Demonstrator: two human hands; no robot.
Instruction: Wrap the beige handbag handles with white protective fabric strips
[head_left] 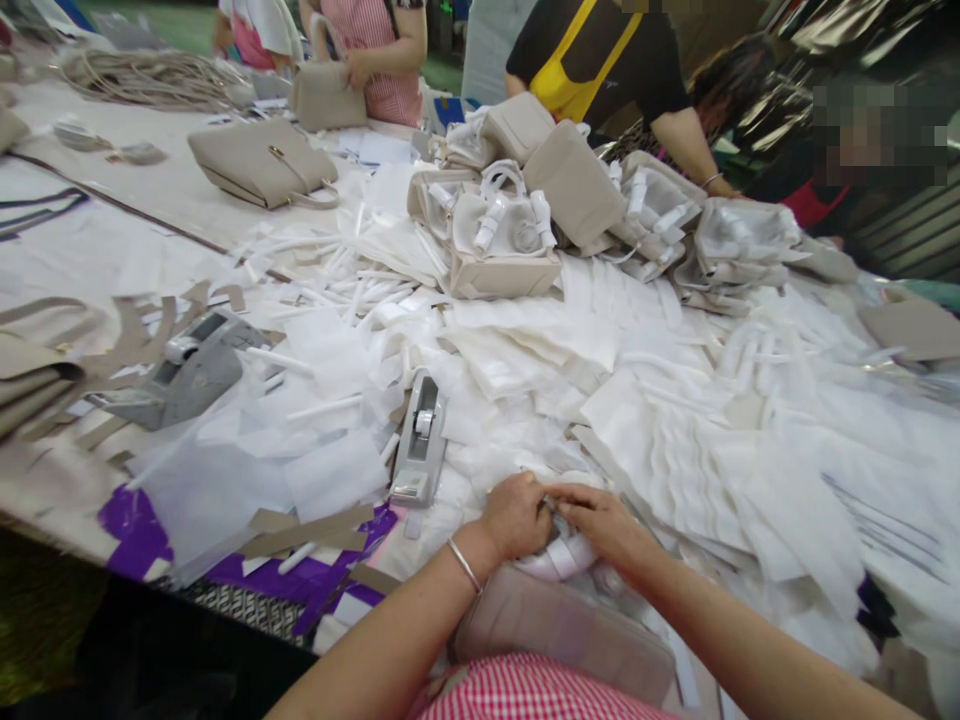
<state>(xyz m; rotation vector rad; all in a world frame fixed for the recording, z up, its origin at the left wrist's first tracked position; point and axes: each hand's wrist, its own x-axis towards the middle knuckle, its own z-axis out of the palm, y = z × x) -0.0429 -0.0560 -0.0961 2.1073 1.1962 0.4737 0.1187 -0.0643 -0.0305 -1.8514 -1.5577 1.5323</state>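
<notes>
A taupe handbag (566, 635) lies close against my body, its base toward me and its handle (562, 557) wrapped in white. My left hand (517, 517) is closed at the handle, knuckles up. Across from it, my right hand (604, 525) has its fingers bent together, and the tips of both hands meet above the bag. Whatever they pinch is hidden between the fingers. Just left of my hands stands a grey tape dispenser (421, 440) with a roll in it. White wrapping sheets (517, 345) lie around and beyond the bag.
Several handbags (506, 275) with wrapped handles are piled beyond the sheets. A second tape dispenser (191, 370) sits at left among taupe strips. Another handbag (262, 165) lies at far left. Purple tape (139, 530) covers the table's near edge. People work across the table.
</notes>
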